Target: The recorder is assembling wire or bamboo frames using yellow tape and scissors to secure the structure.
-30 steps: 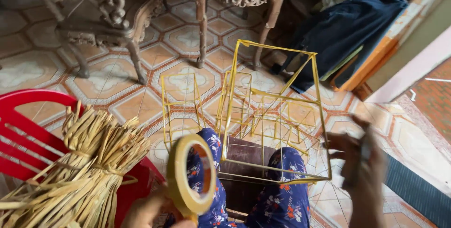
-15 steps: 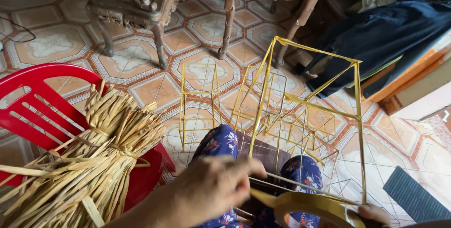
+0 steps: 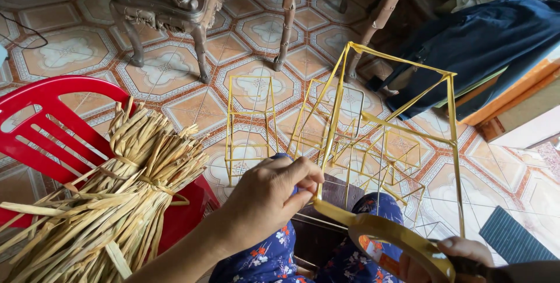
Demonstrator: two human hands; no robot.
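Down at the bottom edge, the right hand [image 3: 452, 257] has its grip closed round a roll of yellow tape [image 3: 402, 245], with the left hand [image 3: 271, 195] just beside it pinching the tape's free end against a strut of the yellow stick frame [image 3: 396, 137]. Left of that grip, a dried straw bundle [image 3: 111, 201] rests on a red plastic chair [image 3: 58, 125], and beyond the frame stand carved wooden furniture legs [image 3: 198, 44] on patterned floor tiles [image 3: 64, 55].

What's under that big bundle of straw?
The straw lies on a red chair, resting on its seat and slatted back. Most of the seat is covered, so anything else there stays hidden.
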